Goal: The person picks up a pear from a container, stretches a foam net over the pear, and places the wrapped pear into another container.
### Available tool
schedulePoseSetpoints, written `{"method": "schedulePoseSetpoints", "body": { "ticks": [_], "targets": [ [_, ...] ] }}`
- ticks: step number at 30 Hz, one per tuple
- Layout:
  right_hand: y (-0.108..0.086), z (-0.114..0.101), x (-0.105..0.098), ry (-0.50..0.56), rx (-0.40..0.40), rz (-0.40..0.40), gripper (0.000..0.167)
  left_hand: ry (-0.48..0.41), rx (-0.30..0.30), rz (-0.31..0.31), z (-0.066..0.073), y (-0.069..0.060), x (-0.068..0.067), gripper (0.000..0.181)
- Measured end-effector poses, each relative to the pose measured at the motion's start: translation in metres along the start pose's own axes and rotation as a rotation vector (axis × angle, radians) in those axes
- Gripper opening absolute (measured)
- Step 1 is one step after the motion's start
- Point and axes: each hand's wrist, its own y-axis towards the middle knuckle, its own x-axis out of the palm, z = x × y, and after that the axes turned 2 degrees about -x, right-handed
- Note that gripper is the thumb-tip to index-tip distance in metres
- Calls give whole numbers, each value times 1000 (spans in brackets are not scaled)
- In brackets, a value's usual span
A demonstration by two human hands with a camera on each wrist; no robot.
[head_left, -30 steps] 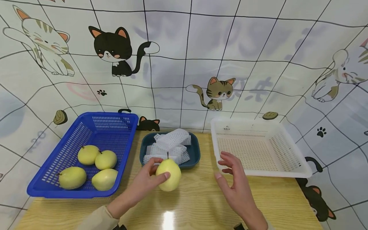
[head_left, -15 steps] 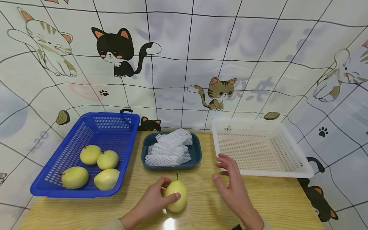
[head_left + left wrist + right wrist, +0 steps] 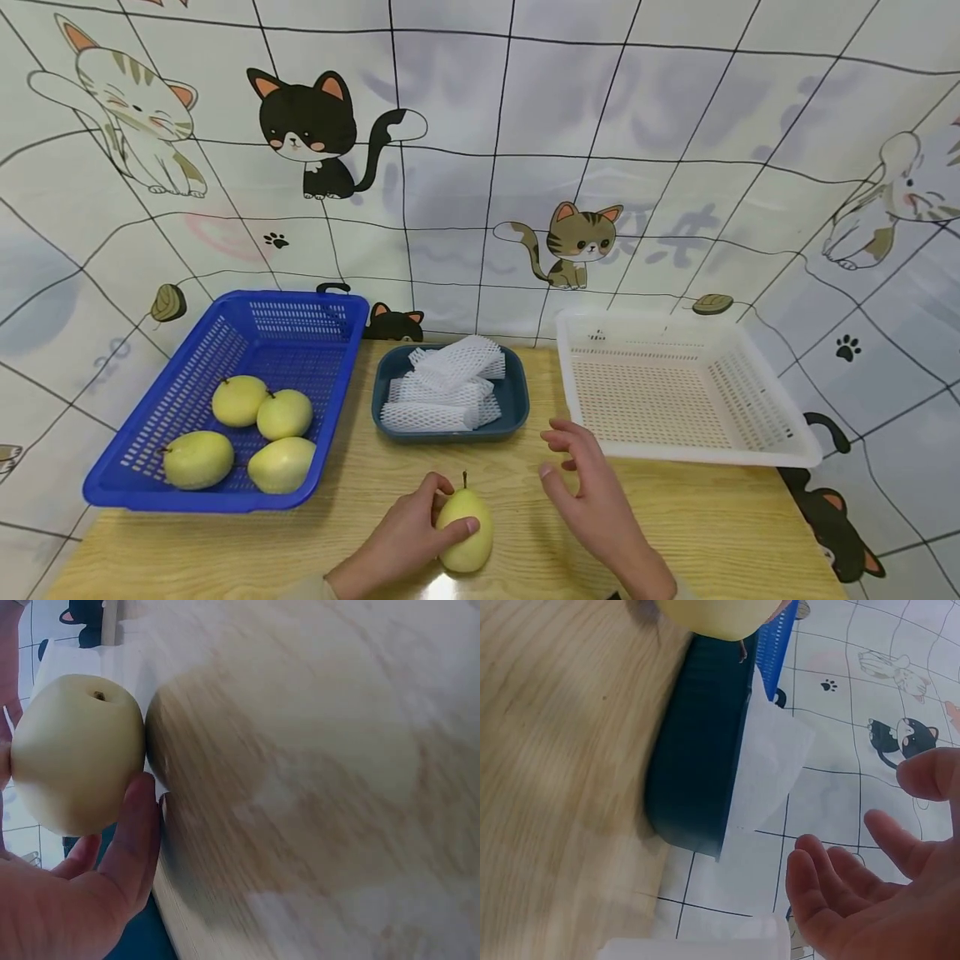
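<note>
At the near side of the table [image 3: 720, 533], the left hand [image 3: 397, 531] grips a yellow-green pear [image 3: 467, 546], its thumb laid across the front and its fingers round the far left side. The pear is upright, stem on top; I cannot tell whether its base touches the wood. To the right of the pear and apart from it, the right hand [image 3: 596, 500] is held with fingers loosely bent and parted from the thumb, near the front left corner of the white basket.

Farther off on the left, the blue basket [image 3: 281, 333] has four other pears [image 3: 198, 460] on its floor: two by the front wall with a gap between them, two just behind, side by side. Straight beyond the held pear sits a dark teal tray [image 3: 514, 398] heaped with white nets [image 3: 442, 387], one lying slantwise on top. On the right is the white basket [image 3: 652, 400]. Behind everything hangs a cat-print backdrop [image 3: 450, 100] ruled with black lines.
</note>
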Motion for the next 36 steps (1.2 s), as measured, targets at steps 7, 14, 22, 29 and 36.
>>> {"method": "schedulePoseSetpoints", "body": {
  "ticks": [7, 14, 22, 29, 36],
  "targets": [
    [-3, 4, 7, -24, 54, -102, 33, 19, 30, 38, -4, 1, -3, 50],
    [-4, 5, 12, -30, 104, -161, 30, -3, -33, 30, -7, 0, -5, 58],
    [-4, 6, 15, -34, 114, -195, 27, -24, -45, 32, -5, -1, -7, 58],
    [-2, 5, 16, -50, 128, -211, 29, -88, -78, 33, -9, -3, -14, 60],
    [12, -2, 21, -79, 79, -180, 34, -135, -55, 178, -10, -5, -26, 46]
  ]
}}
